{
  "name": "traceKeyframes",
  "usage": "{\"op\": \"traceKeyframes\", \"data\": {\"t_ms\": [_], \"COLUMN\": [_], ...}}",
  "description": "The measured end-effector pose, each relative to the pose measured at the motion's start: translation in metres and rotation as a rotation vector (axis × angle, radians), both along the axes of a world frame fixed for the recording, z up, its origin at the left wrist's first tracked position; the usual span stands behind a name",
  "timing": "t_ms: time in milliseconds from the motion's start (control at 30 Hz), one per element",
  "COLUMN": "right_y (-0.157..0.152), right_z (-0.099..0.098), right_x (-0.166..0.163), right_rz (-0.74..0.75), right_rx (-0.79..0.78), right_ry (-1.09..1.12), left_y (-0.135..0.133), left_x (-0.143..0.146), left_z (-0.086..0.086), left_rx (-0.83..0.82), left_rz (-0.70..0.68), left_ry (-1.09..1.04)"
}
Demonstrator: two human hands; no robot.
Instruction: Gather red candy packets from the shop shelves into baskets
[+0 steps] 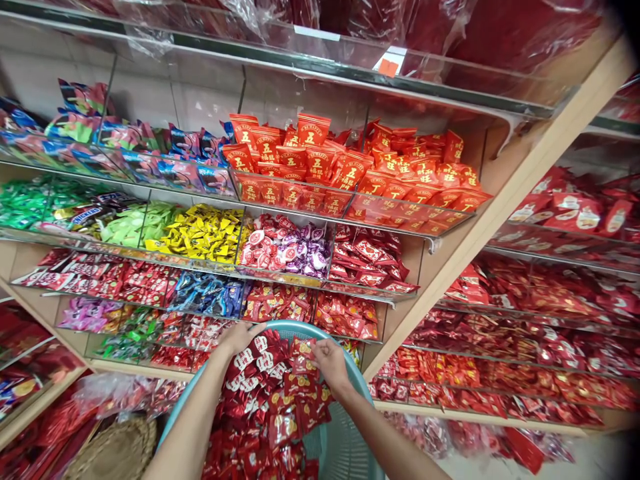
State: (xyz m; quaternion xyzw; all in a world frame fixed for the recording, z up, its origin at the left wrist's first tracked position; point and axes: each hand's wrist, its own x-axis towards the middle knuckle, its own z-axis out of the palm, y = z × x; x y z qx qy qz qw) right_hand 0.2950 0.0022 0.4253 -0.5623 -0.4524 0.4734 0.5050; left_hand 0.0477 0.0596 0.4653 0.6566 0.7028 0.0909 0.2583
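Observation:
A teal plastic basket (345, 447) sits low in front of me, heaped with red wrapped candies (273, 407). My left hand (237, 339) rests at the basket's far rim, its fingers curled over the candy heap and mostly hidden. My right hand (329, 363) reaches in from the right and pinches a small red candy packet (303, 360) on top of the heap.
Tiered shelves with clear dividers rise ahead: orange-red packets (350, 167) at top, yellow candies (200, 233), pink and purple candies (290, 250), green sweets (35, 200). A second shelf unit of red packets (550, 300) stands right. A woven basket (115, 453) lies bottom left.

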Motion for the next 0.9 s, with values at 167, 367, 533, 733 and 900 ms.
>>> {"op": "traceKeyframes", "data": {"t_ms": [167, 367, 533, 733, 900], "right_y": [-0.006, 0.011, 0.052, 0.100, 0.116], "right_z": [0.015, 0.059, 0.090, 0.100, 0.085], "right_x": [0.010, 0.010, -0.019, -0.048, -0.047], "right_rz": [0.005, 0.081, 0.368, 0.588, 0.706], "right_rx": [0.151, 0.282, 0.422, 0.348, 0.313], "right_ry": [-0.617, -1.078, -1.379, -1.638, -1.669], "left_y": [-0.002, -0.005, -0.004, -0.002, 0.000], "left_x": [0.002, 0.004, 0.004, 0.002, 0.000], "left_z": [0.005, 0.013, 0.010, 0.005, 0.001], "left_rx": [-0.006, -0.027, -0.016, -0.003, -0.002], "left_rz": [0.006, -0.026, -0.005, -0.007, -0.005], "left_ry": [0.019, -0.012, 0.002, 0.012, 0.016]}}
